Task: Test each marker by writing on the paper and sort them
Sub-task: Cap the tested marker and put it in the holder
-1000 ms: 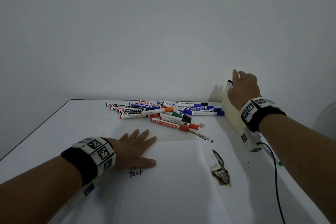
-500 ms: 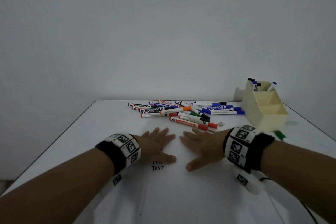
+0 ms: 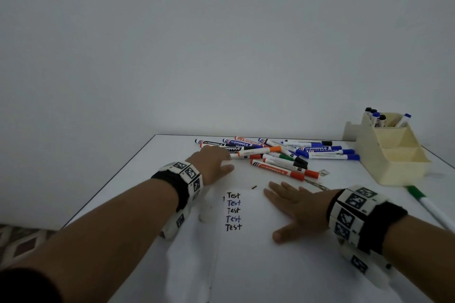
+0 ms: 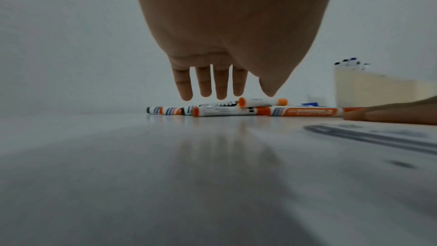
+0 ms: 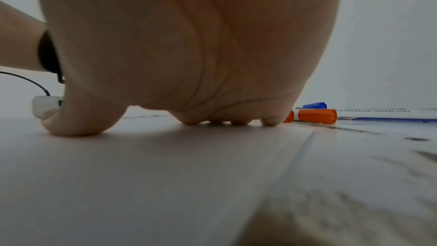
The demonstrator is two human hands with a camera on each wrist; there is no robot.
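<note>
Left hand (image 3: 213,165), fingers spread and holding nothing, hovers over the marker pile (image 3: 275,155): pinch 1 marker only. Right hand (image 3: 294,209) lies flat on the paper (image 3: 246,253), steadying it

Marker pile (image 3: 275,155) lying behind paper (image 3: 258,241); organizer (image 3: 394,155) sitting right of pile, holding markers in rear compartment.

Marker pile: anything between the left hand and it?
Nothing visible. The left hand is open, fingers extended just above the near edge of the marker pile, holding nothing. The right hand lies flat on the paper, off to the side of that reach.
</note>
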